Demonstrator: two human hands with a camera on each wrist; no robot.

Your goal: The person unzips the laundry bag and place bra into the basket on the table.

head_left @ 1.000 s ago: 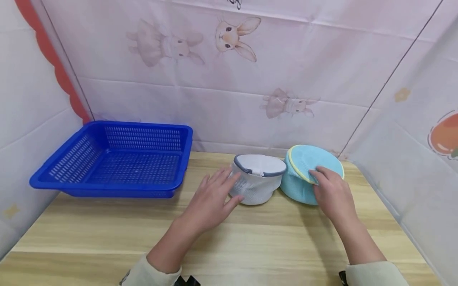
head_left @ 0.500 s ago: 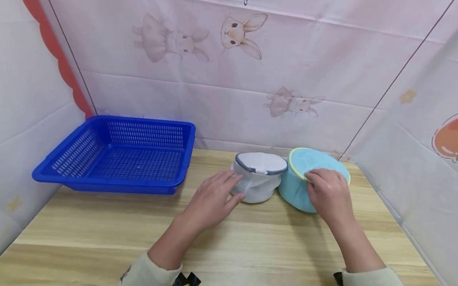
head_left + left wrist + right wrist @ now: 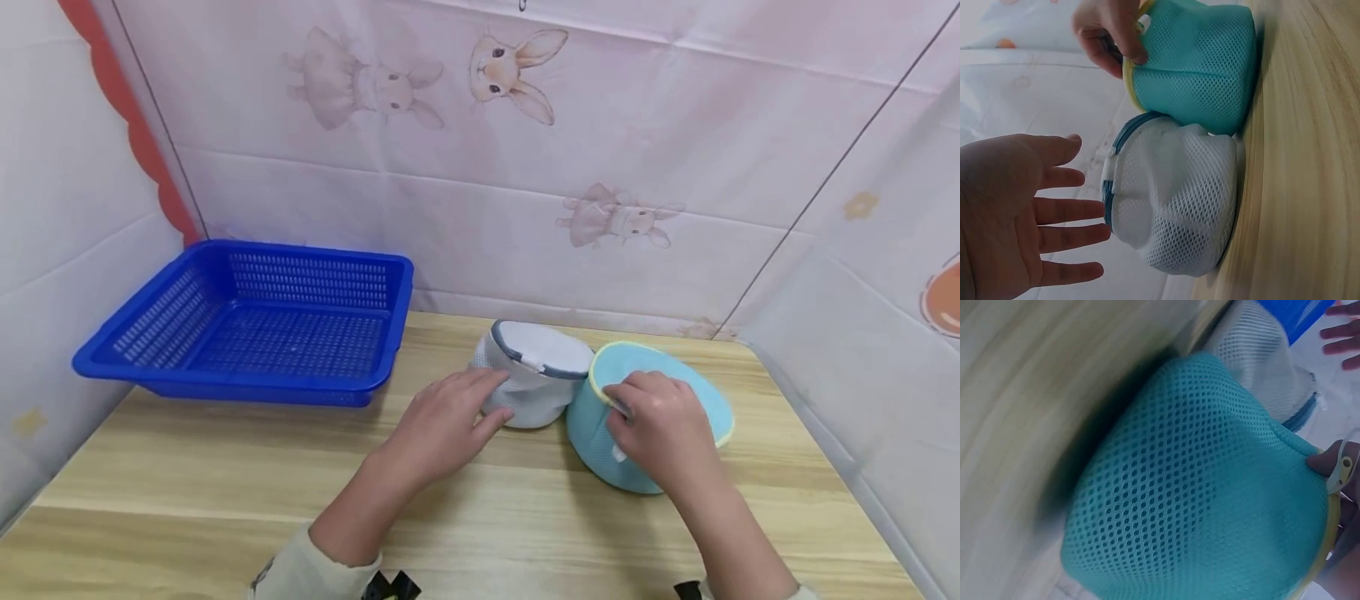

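A turquoise mesh laundry bag (image 3: 600,446) with a yellow rim stands on the wooden table, right of centre. At its near rim, my right hand (image 3: 663,425) pinches the edge; in the right wrist view, thumb and fingers close on the yellow edging (image 3: 1330,528) beside a pale zip pull (image 3: 1344,469). Left of it, touching it, is a white mesh laundry bag (image 3: 536,404) with a dark blue-grey zip. My left hand (image 3: 442,425) is held beside the white bag with fingers spread. In the left wrist view that hand (image 3: 1016,212) has its fingertips close to the zip edge.
A blue plastic basket (image 3: 300,392) with slotted walls stands at the back left of the table (image 3: 495,533). Behind the table rises a pink wall covering (image 3: 450,217) with printed rabbits. Pale side walls bound the table left and right.
My right hand has drawn the turquoise bag nearer to me and slightly left, its rim tilting. The white bag has tipped and turned slightly. My left hand has hardly moved.
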